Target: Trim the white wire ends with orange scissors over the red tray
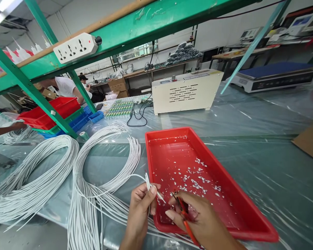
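Observation:
My left hand (142, 203) pinches the end of a thin white cable (147, 181), which runs back into a looped bundle of white cables (104, 166) on the table. My right hand (198, 217) is closed around a small red-handled cutting tool (185, 218), whose tip sits close to the cable end. Both hands hover over the near left corner of a red plastic tray (224, 180). Small white bits of cut insulation (195, 177) are scattered in the tray.
A second coil of white cables (28, 173) lies at the left. Behind stand a cream machine box (185, 92), stacked red, green and blue bins (54, 114), a green shelf frame (28, 88) with a power strip (75, 47), and a cardboard sheet (311, 140). Another person (65, 86) works further back.

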